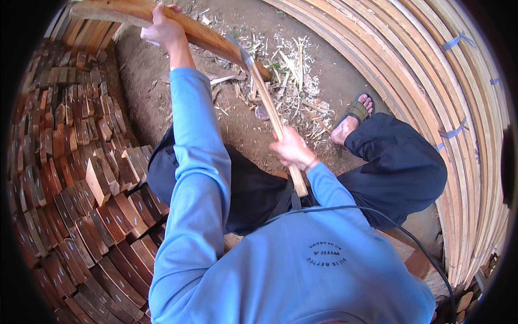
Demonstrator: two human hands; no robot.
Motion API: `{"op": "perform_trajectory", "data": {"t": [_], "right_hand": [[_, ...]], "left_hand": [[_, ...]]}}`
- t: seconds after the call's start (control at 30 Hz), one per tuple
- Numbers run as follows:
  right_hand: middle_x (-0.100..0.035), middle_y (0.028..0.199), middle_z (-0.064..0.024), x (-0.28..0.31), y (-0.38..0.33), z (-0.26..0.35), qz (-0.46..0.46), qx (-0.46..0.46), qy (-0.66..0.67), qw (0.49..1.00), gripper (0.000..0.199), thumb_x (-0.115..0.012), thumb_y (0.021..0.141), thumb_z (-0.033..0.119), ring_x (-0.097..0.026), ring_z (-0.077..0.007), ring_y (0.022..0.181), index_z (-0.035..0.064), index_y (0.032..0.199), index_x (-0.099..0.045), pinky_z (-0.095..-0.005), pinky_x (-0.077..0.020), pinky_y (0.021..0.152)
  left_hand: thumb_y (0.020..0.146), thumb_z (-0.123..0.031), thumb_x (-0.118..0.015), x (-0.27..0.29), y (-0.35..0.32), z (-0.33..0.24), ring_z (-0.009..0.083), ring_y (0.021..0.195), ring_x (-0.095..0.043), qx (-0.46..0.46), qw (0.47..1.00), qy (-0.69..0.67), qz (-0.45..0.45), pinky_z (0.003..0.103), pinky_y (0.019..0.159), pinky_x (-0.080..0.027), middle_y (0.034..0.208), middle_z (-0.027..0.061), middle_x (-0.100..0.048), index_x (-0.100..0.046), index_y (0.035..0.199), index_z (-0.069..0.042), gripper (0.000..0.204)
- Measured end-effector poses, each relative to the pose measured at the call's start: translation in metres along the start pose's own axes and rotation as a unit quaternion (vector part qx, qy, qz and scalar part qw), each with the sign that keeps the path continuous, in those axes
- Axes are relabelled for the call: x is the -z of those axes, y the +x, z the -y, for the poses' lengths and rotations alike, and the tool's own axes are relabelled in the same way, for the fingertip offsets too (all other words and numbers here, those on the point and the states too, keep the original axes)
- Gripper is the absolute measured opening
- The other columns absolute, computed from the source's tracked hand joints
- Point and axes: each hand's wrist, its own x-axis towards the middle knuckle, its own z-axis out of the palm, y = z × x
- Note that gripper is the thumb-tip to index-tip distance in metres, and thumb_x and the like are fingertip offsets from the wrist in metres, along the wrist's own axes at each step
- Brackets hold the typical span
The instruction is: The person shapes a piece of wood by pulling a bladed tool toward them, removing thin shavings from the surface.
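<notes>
Long brown wooden plank (162, 21), clenched by left hand (162, 29); right hand (291, 148) grips pale-handled blade (272, 113), which could slip toward the sandalled foot (353, 116).

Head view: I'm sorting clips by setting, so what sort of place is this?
Probably an outdoor or open-sided woodworking yard. The bare dirt ground is littered with wood shavings, cut wooden blocks are stacked on the left, and bundled bent wooden strips curve along the right.
</notes>
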Motion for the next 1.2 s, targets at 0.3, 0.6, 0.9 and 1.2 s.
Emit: {"op": "perform_trajectory", "data": {"t": [0.3,0.6,0.9,1.2], "right_hand": [[-0.051,0.065,-0.0019,-0.004,-0.024,-0.004,-0.007,-0.025,-0.027,0.999,0.026,-0.068,0.084,-0.001,-0.051,-0.0126,0.040,0.0042,0.099,-0.047,-0.0307,-0.0382,0.032],[-0.049,0.064,-0.0017,0.004,-0.002,-0.005,-0.003,0.003,-0.062,0.998,0.025,-0.070,0.083,0.002,-0.054,-0.0136,0.041,0.0051,0.096,-0.049,-0.0308,-0.0396,0.033],[-0.048,0.060,0.0017,0.007,-0.009,0.009,-0.001,-0.017,-0.040,0.999,0.026,-0.065,0.086,-0.002,-0.048,-0.0106,0.039,0.0059,0.098,-0.044,-0.0290,-0.0370,0.033],[-0.047,0.062,0.0008,0.009,-0.027,0.014,-0.007,-0.037,-0.027,0.999,0.027,-0.066,0.083,-0.002,-0.050,-0.0109,0.040,0.0058,0.097,-0.044,-0.0294,-0.0377,0.032]], "left_hand": [[0.084,-0.005,-0.063,-0.001,-0.008,-0.011,0.0292,0.054,-0.067,-0.022,0.999,-0.025,-0.003,0.039,0.052,-0.057,0.069,0.0237,-0.067,-0.061,0.087,0.017,0.023],[0.083,-0.003,-0.064,-0.014,0.005,0.001,0.0340,0.057,-0.068,-0.005,0.999,0.022,-0.031,0.042,0.052,-0.059,0.072,0.0265,-0.065,-0.056,0.094,0.020,0.027],[0.086,-0.021,-0.073,-0.022,0.000,-0.004,0.0228,0.055,-0.065,0.011,0.991,0.121,-0.055,0.035,0.053,-0.054,0.068,0.0134,-0.068,-0.070,0.083,0.007,0.029],[0.086,-0.014,-0.068,-0.008,-0.004,-0.004,0.0263,0.057,-0.065,0.020,0.998,0.057,-0.033,0.038,0.054,-0.055,0.071,0.0174,-0.067,-0.063,0.087,0.012,0.027]]}}
